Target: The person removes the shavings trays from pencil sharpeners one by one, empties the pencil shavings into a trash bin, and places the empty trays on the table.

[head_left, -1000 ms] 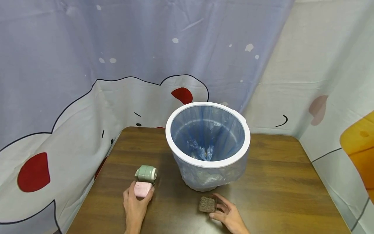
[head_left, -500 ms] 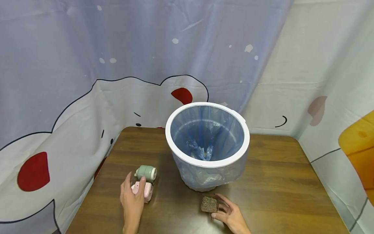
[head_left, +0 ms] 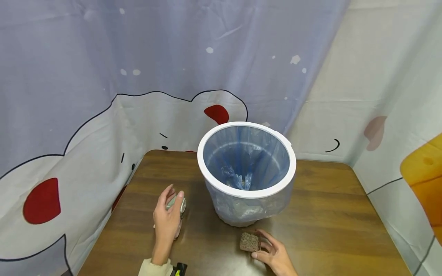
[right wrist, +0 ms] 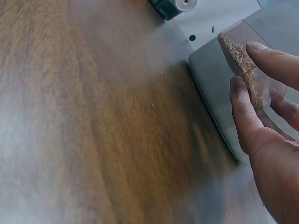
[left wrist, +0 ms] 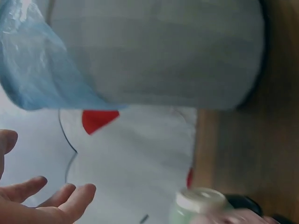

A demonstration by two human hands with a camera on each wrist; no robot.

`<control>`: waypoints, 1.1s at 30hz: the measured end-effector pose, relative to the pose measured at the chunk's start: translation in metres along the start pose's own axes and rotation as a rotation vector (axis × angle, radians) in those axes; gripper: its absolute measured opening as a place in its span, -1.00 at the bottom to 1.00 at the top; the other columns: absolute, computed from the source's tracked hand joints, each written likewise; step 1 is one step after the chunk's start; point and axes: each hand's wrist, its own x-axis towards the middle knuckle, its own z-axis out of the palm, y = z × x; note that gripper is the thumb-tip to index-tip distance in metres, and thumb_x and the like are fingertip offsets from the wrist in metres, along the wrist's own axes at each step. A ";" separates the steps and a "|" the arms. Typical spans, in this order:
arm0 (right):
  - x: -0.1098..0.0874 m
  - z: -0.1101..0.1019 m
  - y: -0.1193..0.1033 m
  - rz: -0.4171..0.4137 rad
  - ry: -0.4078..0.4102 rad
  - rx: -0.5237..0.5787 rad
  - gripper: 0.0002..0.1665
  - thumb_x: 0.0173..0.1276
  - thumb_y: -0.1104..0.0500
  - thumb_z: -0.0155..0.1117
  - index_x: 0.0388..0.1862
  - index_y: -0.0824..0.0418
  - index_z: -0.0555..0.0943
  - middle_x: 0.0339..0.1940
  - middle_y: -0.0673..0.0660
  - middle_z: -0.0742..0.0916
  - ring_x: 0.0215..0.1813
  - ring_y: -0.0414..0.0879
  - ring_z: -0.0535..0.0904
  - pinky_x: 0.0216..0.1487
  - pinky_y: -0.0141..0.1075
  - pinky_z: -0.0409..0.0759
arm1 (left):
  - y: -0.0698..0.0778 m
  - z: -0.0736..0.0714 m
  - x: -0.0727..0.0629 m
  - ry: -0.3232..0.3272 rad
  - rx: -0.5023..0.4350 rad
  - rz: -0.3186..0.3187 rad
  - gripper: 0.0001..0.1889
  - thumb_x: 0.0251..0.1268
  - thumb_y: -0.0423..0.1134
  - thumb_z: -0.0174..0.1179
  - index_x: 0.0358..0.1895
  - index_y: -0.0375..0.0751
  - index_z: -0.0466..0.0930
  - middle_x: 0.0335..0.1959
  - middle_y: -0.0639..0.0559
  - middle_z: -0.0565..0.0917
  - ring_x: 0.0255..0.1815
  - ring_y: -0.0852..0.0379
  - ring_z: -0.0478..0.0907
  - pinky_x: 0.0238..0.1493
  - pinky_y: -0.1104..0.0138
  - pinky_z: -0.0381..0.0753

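Note:
My right hand [head_left: 275, 253] grips a small clear box [head_left: 249, 242] by its sides, just off the tabletop. Brown shavings [right wrist: 240, 58] fill part of that box in the right wrist view. Raised on the left, my left hand [head_left: 167, 219] has its fingers spread and holds nothing. Behind it, mostly hidden, are a pale green rounded gadget [head_left: 183, 206] with a white end and a pink one [head_left: 178, 230]. The left wrist view catches the green gadget [left wrist: 198, 201] and the blurred pink one [left wrist: 233, 217] at its lower edge.
A bin with a white rim [head_left: 246, 194] and a blue plastic liner [head_left: 248, 153] stands in the middle of the wooden table [head_left: 331, 214]. Patterned cloth [head_left: 165, 50] hangs behind and at both sides.
My left hand has let go of the pink gadget, lifted and moved forward over the green one. The right hand, with the clear box, has shifted slightly right.

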 end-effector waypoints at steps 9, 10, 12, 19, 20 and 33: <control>-0.003 0.001 -0.006 0.082 0.073 0.036 -0.04 -0.03 0.51 0.31 0.35 0.51 0.07 0.30 0.48 0.22 0.00 -0.05 0.57 -0.08 -0.23 0.56 | 0.054 0.010 0.000 -0.090 -0.100 0.091 -0.65 0.30 -0.28 0.07 0.10 -0.37 0.45 -0.01 -0.20 0.56 0.00 -0.01 0.52 -0.09 0.57 0.46; -0.003 0.001 -0.007 0.077 0.075 0.038 -0.04 -0.03 0.52 0.30 0.35 0.51 0.07 0.30 0.49 0.22 0.00 -0.04 0.57 -0.08 -0.23 0.56 | 0.056 0.011 0.000 -0.101 -0.110 0.090 -0.66 0.31 -0.29 0.06 0.10 -0.38 0.45 -0.02 -0.21 0.56 -0.01 0.01 0.53 -0.08 0.52 0.48; -0.004 0.000 -0.006 0.062 0.074 0.031 -0.06 -0.03 0.52 0.30 0.34 0.52 0.08 0.29 0.51 0.22 0.01 -0.04 0.57 -0.07 -0.22 0.55 | 0.061 0.013 0.002 -0.120 -0.143 0.079 -0.66 0.33 -0.31 0.02 0.10 -0.41 0.43 -0.03 -0.24 0.55 -0.02 0.03 0.54 -0.06 0.42 0.51; -0.007 -0.003 -0.004 0.008 0.041 0.002 -0.11 0.03 0.45 0.31 0.34 0.48 0.12 0.24 0.26 0.38 0.03 -0.05 0.57 -0.09 -0.23 0.56 | 0.076 0.021 0.015 -0.198 -0.245 0.073 -0.63 0.40 -0.30 -0.09 0.16 -0.47 0.33 0.04 -0.32 0.49 0.09 -0.08 0.48 0.01 0.22 0.47; -0.008 -0.003 -0.004 0.016 0.044 0.003 -0.11 0.03 0.44 0.31 0.34 0.47 0.13 0.24 0.22 0.40 0.03 -0.05 0.57 -0.09 -0.23 0.56 | 0.079 0.022 0.017 -0.204 -0.248 0.077 -0.62 0.40 -0.30 -0.10 0.17 -0.48 0.32 0.05 -0.32 0.48 0.10 -0.09 0.47 0.02 0.21 0.47; -0.010 -0.008 -0.002 -0.023 0.006 0.049 -0.14 0.06 0.47 0.27 0.34 0.45 0.14 0.21 0.04 0.46 0.04 -0.02 0.57 -0.10 -0.14 0.56 | 0.101 0.037 0.022 -0.250 -0.209 0.113 -0.40 0.30 -0.28 0.06 0.36 -0.32 0.09 0.26 -0.31 0.29 0.28 -0.20 0.26 0.13 0.01 0.36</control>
